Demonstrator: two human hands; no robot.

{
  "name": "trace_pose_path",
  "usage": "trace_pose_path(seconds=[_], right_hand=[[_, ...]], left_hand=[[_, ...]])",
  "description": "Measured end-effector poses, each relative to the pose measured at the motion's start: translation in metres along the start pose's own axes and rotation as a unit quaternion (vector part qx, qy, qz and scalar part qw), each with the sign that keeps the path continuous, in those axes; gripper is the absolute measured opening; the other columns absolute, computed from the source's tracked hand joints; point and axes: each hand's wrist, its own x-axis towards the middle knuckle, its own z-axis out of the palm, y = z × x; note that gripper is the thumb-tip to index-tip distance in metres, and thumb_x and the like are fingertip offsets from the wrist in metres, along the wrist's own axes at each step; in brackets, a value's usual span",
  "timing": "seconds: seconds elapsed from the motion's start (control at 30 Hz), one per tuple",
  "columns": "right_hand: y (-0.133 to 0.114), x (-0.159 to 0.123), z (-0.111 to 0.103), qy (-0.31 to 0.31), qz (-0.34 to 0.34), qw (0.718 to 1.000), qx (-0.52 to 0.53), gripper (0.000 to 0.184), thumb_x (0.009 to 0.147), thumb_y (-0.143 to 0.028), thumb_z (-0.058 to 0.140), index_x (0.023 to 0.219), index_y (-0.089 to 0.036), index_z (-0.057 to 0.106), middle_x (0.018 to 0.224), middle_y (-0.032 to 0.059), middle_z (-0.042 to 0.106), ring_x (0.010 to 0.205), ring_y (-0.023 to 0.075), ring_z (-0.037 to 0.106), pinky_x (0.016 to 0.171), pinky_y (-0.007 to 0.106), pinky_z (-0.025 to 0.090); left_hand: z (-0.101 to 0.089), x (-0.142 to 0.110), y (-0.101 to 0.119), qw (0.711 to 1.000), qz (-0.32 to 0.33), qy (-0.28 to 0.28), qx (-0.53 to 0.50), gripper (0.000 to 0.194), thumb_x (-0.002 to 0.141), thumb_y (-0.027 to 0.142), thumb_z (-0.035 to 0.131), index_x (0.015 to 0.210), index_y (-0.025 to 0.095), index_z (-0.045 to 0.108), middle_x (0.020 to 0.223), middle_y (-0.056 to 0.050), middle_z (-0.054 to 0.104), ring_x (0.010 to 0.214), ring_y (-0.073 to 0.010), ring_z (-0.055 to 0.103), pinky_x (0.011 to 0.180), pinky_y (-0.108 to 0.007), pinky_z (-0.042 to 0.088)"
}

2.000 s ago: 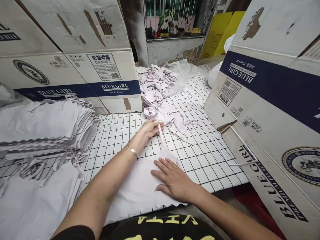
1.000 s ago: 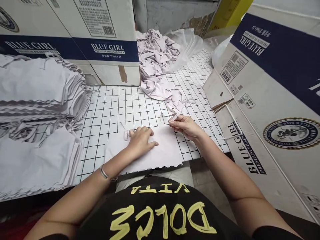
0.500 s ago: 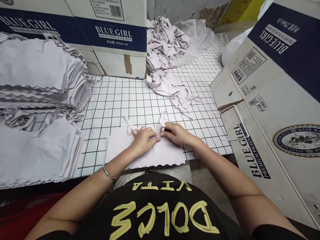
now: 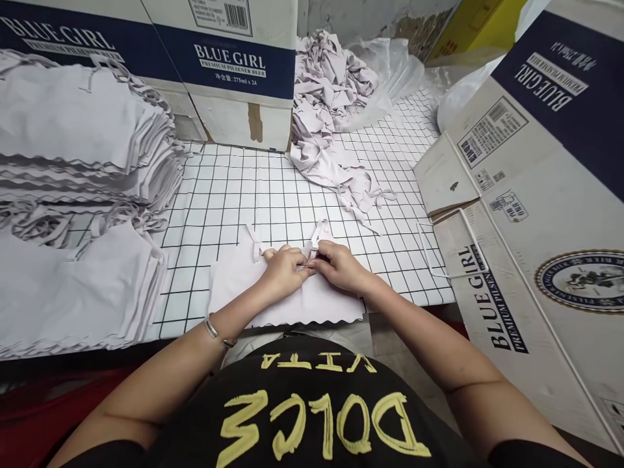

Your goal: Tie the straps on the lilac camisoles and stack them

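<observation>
A pale lilac camisole (image 4: pixel 324 302) lies flat at the table's front edge, its wavy hem towards me. My left hand (image 4: pixel 284 272) is closed, pinching the camisole near the middle of its upper edge. Close against it, my right hand (image 4: pixel 340 266) pinches the same edge; the small spot between the fingertips is mostly covered. One thin strap (image 4: pixel 254 243) stands folded on the left of the top. The other strap (image 4: pixel 319 233), with a small slider, rises beside my right fingers.
Stacked camisoles (image 4: pixel 73 123) lie at the left, with another pile (image 4: pixel 92 279) nearer me. A crumpled heap of similar garments (image 4: pixel 331 84) trails across the grid-patterned tablecloth (image 4: pixel 229 188) behind the hands. Cartons stand at back left (image 4: pixel 244 84) and right (image 4: pixel 517 162), beside a clear plastic bag (image 4: pixel 390 65).
The camisole was smoothed and its straps folded back. My right hand moved left from the right strap to join my left at the upper edge. In the last half second the hands barely shift.
</observation>
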Motion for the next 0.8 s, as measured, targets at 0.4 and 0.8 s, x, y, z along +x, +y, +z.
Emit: trace_pose_path(seconds=[0.4, 0.8], right_hand=[[-0.015, -0.099, -0.028, 0.045, 0.274, 0.951, -0.136, 0.030, 0.080, -0.040, 0.061, 0.061, -0.021, 0.046, 0.063, 0.0006, 0.054, 0.057, 0.0155, 0.047, 0.053, 0.027, 0.031], [-0.096, 0.042, -0.076, 0.080, 0.255, 0.781, 0.564, 0.025, 0.063, -0.009, 0.076, 0.078, -0.017, 0.058, 0.060, -0.0034, 0.053, 0.046, 0.0049, 0.050, 0.041, 0.012, 0.048]], left_hand=[[-0.039, -0.137, -0.068, 0.926, -0.243, 0.192, 0.218, 0.029, 0.088, 0.049, 0.050, 0.081, 0.020, 0.051, 0.090, -0.010, 0.058, 0.094, -0.0331, 0.053, 0.080, -0.046, 0.039], [-0.221, -0.147, -0.063, 0.819, -0.114, 0.180, -0.533, 0.023, 0.074, 0.014, 0.071, 0.080, 0.015, 0.049, 0.068, 0.002, 0.059, 0.054, -0.0075, 0.057, 0.048, -0.015, 0.046]])
